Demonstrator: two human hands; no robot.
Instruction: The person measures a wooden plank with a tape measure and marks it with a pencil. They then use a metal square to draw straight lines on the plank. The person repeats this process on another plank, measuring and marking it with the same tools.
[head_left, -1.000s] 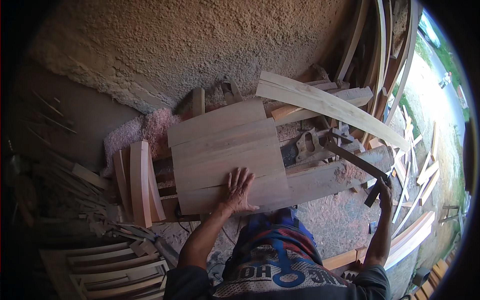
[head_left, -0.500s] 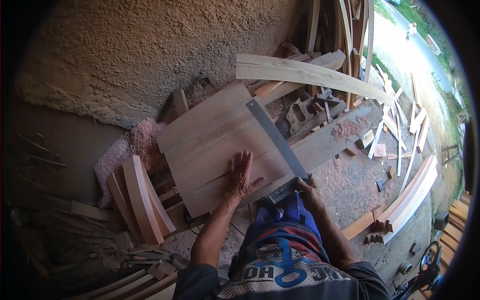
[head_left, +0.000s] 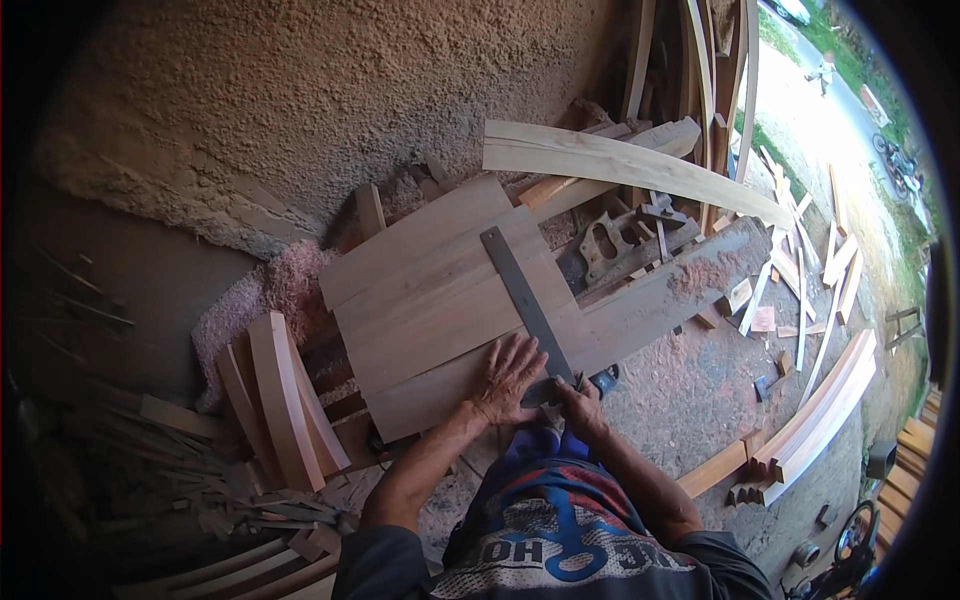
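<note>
A wide pale wooden panel (head_left: 420, 300), with seams between its boards, lies flat on a bench beam. Across its right part lies a try square (head_left: 525, 300), its long dark blade reaching toward the far side and its stock at the panel's near edge. My left hand (head_left: 508, 382) rests with fingers stretched out on the panel's near part, close beside the blade. My right hand (head_left: 580, 405) is closed at the near end of the square; its fingertips are partly hidden.
A hand saw (head_left: 603, 248) and a long curved board (head_left: 630, 160) lie beyond the panel. Curved pieces (head_left: 285, 400) lean at the left, beside shavings (head_left: 295, 275). More curved timber (head_left: 820, 410) and offcuts are on the floor at right. A rough wall (head_left: 300, 110) stands behind.
The try square has moved left from the panel's right side, farther onto the boards. My right hand went left with it. My left hand slid nearer and slightly right, toward the blade.
</note>
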